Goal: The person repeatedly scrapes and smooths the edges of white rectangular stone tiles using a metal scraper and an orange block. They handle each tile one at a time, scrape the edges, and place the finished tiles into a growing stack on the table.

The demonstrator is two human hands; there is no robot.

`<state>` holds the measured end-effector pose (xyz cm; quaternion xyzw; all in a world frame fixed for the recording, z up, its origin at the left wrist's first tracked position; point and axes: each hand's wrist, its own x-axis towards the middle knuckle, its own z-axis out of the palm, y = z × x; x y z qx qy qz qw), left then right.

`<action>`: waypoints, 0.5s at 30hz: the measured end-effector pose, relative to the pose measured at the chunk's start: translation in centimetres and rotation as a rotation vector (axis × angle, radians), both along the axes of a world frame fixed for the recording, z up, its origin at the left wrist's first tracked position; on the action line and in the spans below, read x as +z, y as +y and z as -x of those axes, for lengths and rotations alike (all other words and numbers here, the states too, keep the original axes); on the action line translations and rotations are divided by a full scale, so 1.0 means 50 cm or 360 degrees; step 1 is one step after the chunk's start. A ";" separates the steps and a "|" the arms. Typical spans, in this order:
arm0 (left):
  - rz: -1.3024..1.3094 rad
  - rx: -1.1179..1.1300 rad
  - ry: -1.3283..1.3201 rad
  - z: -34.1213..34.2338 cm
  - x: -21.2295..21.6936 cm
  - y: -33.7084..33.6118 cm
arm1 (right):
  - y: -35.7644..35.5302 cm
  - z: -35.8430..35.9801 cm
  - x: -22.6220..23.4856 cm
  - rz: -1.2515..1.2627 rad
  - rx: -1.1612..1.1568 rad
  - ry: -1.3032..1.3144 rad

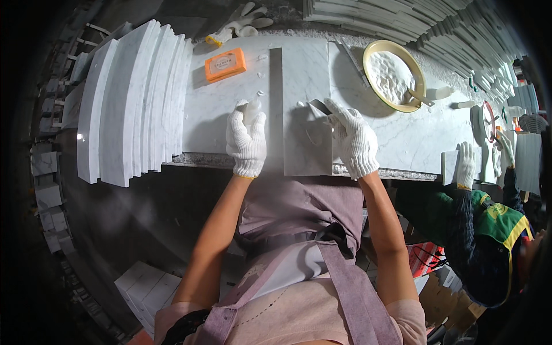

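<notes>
My left hand (247, 141), in a white knit glove, is closed around a small translucent bottle (252, 110) above the pale marble worktop. Gloved the same way, my right hand (353, 141) grips a scraper with a dark flat blade (318, 107); its handle is hidden in the fingers. The blade is over a grey-looking stone tile (307, 152) that reaches the front edge of the worktop. Along the tile's left side runs a dark strip or gap. Beyond my left hand lies an orange box (225, 65).
Marble slabs (123, 103) stand stacked at left; more slabs (385, 17) lie at the back. A yellow-rimmed bowl (422, 86) holds white paste and a spatula (421, 98). Spare gloves (244, 23) lie at the far edge. A co-worker's gloved hand (466, 167) rests on a tile at right.
</notes>
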<state>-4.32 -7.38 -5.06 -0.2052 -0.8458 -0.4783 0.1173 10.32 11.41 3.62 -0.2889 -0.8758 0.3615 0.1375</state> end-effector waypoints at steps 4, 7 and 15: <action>0.0027 0.0012 0.0063 0.000 0.005 0.003 | 0.011 -0.005 0.000 -0.0321 0.0145 -0.0183; 0.0028 0.0011 0.0111 0.000 0.011 0.005 | 0.015 -0.008 0.001 -0.0276 0.0148 -0.0159; 0.0057 0.0013 0.0039 0.002 0.002 0.003 | 0.024 -0.007 0.003 0.0111 0.0379 -0.0041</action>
